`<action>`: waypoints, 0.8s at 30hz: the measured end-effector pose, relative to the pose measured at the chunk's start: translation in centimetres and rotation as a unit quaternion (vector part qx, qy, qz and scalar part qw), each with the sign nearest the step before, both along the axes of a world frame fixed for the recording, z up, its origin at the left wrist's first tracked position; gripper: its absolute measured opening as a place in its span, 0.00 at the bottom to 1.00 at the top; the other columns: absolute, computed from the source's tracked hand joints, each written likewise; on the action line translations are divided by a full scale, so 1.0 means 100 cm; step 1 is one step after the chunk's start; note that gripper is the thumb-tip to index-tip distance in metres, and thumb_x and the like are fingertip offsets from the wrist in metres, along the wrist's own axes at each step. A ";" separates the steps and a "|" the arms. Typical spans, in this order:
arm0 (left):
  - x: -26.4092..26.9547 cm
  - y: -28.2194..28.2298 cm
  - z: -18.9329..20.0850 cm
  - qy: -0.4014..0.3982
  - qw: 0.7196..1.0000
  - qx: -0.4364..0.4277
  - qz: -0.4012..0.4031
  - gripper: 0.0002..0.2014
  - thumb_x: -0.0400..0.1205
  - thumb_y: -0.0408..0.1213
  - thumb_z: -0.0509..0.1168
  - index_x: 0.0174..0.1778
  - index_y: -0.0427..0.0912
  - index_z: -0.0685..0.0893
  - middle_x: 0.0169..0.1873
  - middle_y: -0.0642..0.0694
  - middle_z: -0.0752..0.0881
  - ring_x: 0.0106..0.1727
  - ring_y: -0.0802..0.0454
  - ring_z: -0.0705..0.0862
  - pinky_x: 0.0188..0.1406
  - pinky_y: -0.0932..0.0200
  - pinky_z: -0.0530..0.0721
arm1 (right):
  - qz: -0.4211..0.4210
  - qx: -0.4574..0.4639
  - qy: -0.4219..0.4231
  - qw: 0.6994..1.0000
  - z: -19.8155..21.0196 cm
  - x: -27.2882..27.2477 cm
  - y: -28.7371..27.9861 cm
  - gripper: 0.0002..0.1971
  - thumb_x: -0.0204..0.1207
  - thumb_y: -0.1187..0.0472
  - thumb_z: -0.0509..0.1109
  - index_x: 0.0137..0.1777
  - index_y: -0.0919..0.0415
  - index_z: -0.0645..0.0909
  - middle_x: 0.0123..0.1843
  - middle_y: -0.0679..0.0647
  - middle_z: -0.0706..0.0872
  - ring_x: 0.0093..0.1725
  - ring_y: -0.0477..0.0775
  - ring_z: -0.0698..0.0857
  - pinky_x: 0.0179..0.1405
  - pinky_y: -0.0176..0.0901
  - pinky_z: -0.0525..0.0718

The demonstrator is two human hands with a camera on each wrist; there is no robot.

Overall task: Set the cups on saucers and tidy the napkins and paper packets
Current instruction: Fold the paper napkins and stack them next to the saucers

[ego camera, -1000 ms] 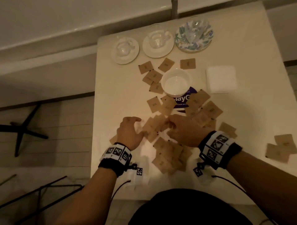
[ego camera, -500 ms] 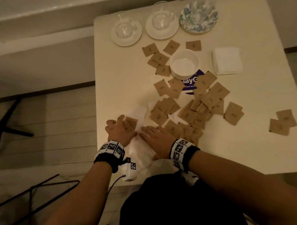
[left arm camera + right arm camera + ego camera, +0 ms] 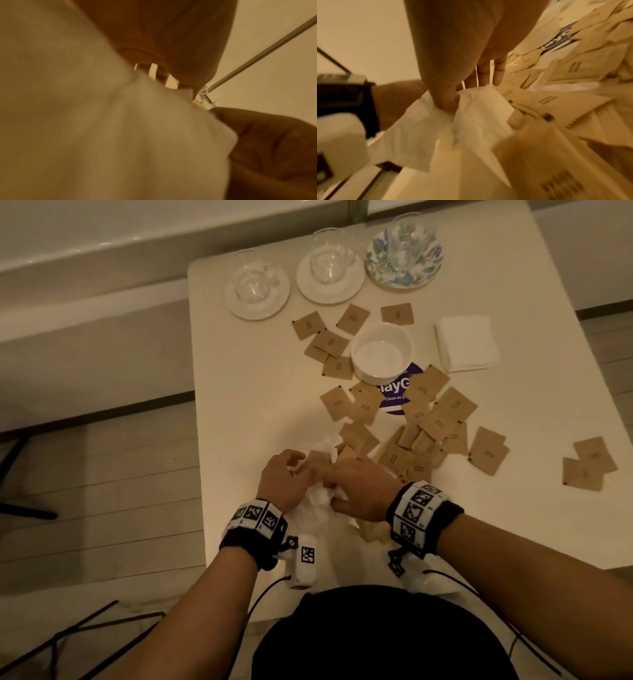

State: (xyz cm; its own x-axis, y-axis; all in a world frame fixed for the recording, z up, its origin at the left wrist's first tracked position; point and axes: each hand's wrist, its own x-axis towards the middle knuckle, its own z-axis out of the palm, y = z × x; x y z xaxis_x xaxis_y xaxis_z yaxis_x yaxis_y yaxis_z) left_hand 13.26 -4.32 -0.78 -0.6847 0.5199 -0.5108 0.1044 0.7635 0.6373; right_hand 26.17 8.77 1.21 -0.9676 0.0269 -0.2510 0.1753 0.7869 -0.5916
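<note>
Both hands now work at the near edge of the desk, close together. Half a second ago they lay flat on a loose napkin; now the right hand pinches the crumpled white napkin between thumb and fingers, clear in the right wrist view. Left hand has its fingers curled beside the same napkin; whether it grips paper I cannot tell, as the left wrist view is filled by blurred white tissue. A second ago both hands were further out among the brown packets. Judgement: napkin is being gathered up for tidying; packet sorting not yet begun. Containers: white bowl, well beyond the hands, holds nothing visible; packets lie scattered around it and between it and the hands, with a few off to the right. Folded napkin stack sits beyond the right hand, just right of the bowl. Far beyond the hands, three glass cups each stand on a saucer: left, middle, patterned. Cup step looks done.
</note>
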 end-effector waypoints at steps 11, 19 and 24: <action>-0.008 0.035 0.050 -0.085 0.978 0.189 -0.014 0.17 0.80 0.54 0.67 0.59 0.50 0.83 0.53 0.51 0.87 0.52 0.57 0.87 0.45 0.67 0.83 | -0.312 -0.249 0.023 0.917 0.024 0.003 0.058 0.08 0.75 0.55 0.75 0.49 0.57 0.84 0.45 0.51 0.88 0.45 0.49 0.85 0.44 0.36 0.82; 0.001 0.081 0.064 -0.158 0.954 0.255 -0.012 0.33 0.74 0.55 0.70 0.75 0.56 0.68 0.61 0.63 0.78 0.58 0.66 0.82 0.52 0.59 0.88 | -0.386 -0.215 0.055 0.896 0.022 0.020 0.074 0.05 0.78 0.49 0.72 0.50 0.47 0.82 0.45 0.42 0.86 0.43 0.37 0.83 0.39 0.31 0.78; 0.011 0.098 0.050 -0.100 0.976 0.193 -0.004 0.38 0.72 0.33 0.79 0.76 0.45 0.69 0.67 0.48 0.76 0.67 0.48 0.77 0.61 0.57 0.82 | -0.382 -0.165 0.041 0.908 0.014 0.032 0.070 0.28 0.64 0.46 0.82 0.60 0.47 0.74 0.56 0.45 0.81 0.55 0.48 0.80 0.53 0.44 0.81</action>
